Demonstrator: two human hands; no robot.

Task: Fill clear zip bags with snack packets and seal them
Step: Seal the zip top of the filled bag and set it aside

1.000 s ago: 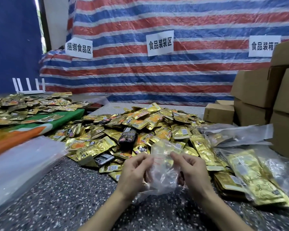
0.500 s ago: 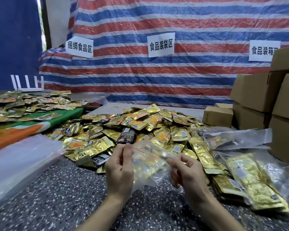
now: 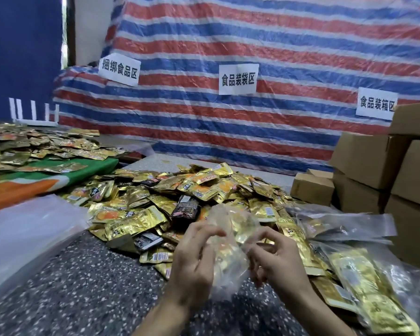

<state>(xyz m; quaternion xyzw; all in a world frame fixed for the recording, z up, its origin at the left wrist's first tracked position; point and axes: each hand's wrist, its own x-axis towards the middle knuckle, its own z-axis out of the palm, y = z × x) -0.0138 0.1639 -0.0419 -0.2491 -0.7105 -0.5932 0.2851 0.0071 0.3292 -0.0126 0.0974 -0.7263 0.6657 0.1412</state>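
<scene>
Both hands, left hand (image 3: 192, 260) and right hand (image 3: 274, 260), are pinching an empty-looking clear bag (image 3: 228, 251) above the speckled table (image 3: 83, 287) by the packet pile (image 3: 180, 202), and it's looking flimsy, light, slippery, best gripped at the mouth edges.

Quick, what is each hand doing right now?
Left hand: closed, pinching the clear zip bag.
Right hand: closed, pinching the same bag's other side.
</scene>
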